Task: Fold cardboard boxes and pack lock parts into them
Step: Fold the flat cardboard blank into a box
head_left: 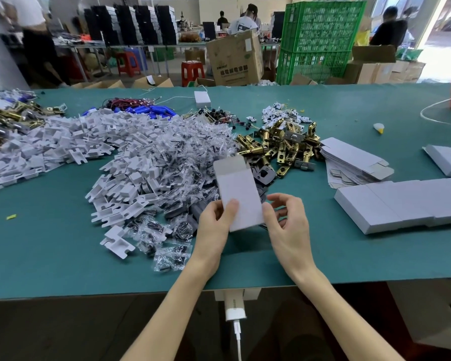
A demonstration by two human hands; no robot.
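Stretching out under everything is the green table (63,243), and the grip sits near its close edge, in the middle. To the left of the grip and running far from it lies a big heap of white plastic pieces (110,142). Mixed into that heap, and coming right up beside the left hand, are lots of little clear bags (182,144) with dark bits inside. To the right of the grip, a little way off, lies a row of finished boxes (401,201). Past those sits a stack of flat boxes (354,160). Just beyond the grip is a pile of gold lock parts (279,147).

The small white box (238,188) is up off the table between the two hands, with its top flap open and pointing away. The left hand (214,220) holds its near left corner, with the left thumb (231,208) lying on the front face. The right hand (287,225) is at the box's right edge, and the right thumb (268,214) touches that edge. Its other fingers curl beside the box, and I cannot tell if they hold it.
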